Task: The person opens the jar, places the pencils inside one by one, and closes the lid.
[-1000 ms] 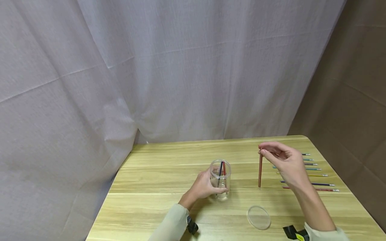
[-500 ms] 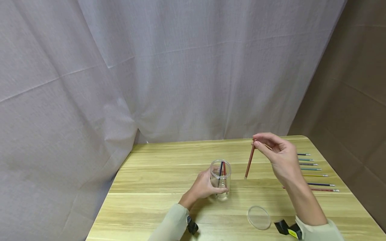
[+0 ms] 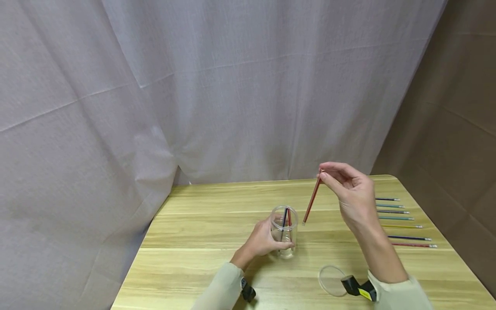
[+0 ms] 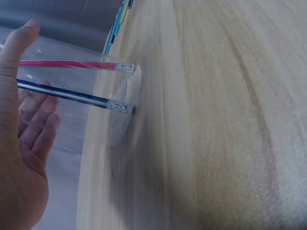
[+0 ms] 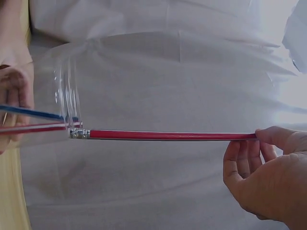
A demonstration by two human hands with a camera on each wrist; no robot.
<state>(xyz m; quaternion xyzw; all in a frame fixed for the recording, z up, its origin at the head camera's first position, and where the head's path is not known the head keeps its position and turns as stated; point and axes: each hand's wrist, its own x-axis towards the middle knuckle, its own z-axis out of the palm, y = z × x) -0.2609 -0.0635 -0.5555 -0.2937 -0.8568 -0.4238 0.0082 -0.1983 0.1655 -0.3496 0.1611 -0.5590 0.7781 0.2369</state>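
My left hand (image 3: 265,238) grips a clear plastic jar (image 3: 286,247) standing on the table, thumb on the near side and fingers behind. Inside the jar lean a dark blue pencil (image 4: 67,93) and a red pencil (image 4: 72,64), their eraser ends down at the base. Up and to the right of the jar, my right hand (image 3: 354,189) pinches another red pencil (image 5: 172,136) by its upper end between thumb and fingers. This pencil slants, with its metal-banded eraser end low and just right of the jar's open mouth.
Several pencils lie in a row on the right of the wooden table (image 3: 186,224), among them a yellow pencil (image 3: 403,226) and a red pencil (image 3: 414,245). A clear round lid (image 3: 329,282) lies in front, partly behind the right wrist's black camera (image 3: 350,285). Grey cloth (image 3: 232,107) hangs behind.
My right hand has moved left and up with the red pencil, which has gone from upright to slanted, its lower end nearing the jar. The left hand and jar stay put.
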